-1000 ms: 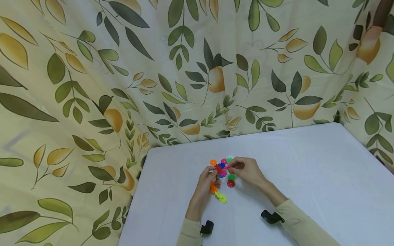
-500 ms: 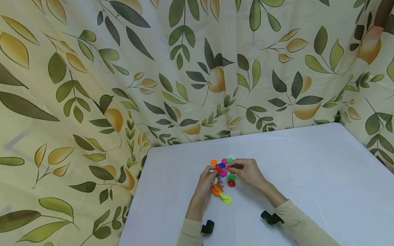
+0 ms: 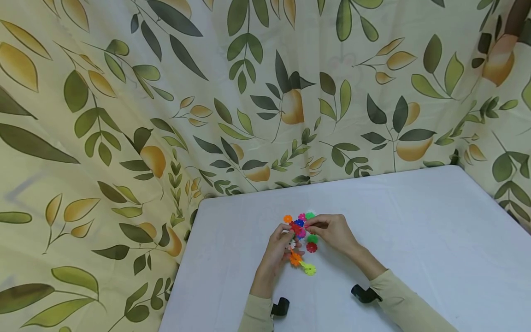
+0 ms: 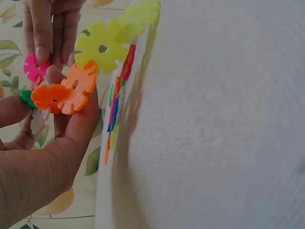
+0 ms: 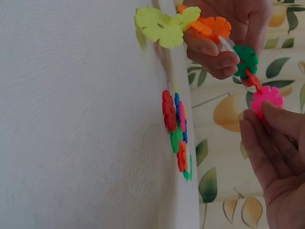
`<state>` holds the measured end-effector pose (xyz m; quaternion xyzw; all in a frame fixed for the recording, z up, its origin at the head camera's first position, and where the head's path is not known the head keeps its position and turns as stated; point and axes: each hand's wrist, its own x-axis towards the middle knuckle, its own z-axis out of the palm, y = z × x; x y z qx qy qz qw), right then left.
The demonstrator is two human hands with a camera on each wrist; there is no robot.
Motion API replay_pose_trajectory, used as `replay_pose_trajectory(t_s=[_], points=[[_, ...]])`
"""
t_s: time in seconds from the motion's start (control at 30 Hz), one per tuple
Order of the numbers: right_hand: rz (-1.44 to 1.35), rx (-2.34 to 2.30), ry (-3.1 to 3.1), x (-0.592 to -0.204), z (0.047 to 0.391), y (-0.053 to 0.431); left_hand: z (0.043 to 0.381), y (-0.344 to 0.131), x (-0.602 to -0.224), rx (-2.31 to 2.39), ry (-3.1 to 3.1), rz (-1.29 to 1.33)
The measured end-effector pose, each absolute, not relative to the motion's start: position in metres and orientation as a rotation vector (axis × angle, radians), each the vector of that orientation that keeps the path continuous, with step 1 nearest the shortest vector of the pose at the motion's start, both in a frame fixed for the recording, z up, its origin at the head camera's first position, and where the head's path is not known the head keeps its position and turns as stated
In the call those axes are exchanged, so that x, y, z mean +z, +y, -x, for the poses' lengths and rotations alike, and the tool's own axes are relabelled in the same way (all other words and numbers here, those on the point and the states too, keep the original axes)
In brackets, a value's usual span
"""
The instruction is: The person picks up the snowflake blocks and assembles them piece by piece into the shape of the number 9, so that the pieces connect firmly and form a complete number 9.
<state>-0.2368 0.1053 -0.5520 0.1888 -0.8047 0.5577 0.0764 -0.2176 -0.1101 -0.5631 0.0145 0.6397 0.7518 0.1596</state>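
Note:
My left hand (image 3: 277, 251) holds a chain of interlocking flower-shaped plastic discs. At its lower end hang yellow discs (image 4: 101, 46), joined to orange discs (image 4: 76, 87). Farther along come a white disc (image 4: 38, 122), a green disc (image 5: 247, 61) near the left fingertips and a red disc (image 5: 255, 82). My right hand (image 3: 335, 233) pinches a pink disc (image 5: 267, 99) between thumb and fingers. The pink disc touches the red one; how deep their slots meet I cannot tell. Both hands are raised above the table, close together.
Several loose discs lie on the white-covered table (image 3: 394, 221) beyond and between the hands, among them an orange disc (image 3: 288, 218), a green disc (image 3: 312, 239) and a dark red disc (image 3: 312, 247). A leaf-patterned curtain (image 3: 232, 92) hangs behind the table.
The chain's orange and yellow end has swung to the right, out from under my left hand. My right hand has shifted only slightly and keeps its pinch on the pink disc.

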Motion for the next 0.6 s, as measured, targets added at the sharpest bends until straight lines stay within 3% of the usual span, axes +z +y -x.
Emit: replay_pose_trajectory(t_s=[0.6], points=[[-0.635,1.587,-2.419,-0.5562,0.2372,0.1019,0.2186,-0.1098,-0.5690,2.167,1.740,-0.115]])
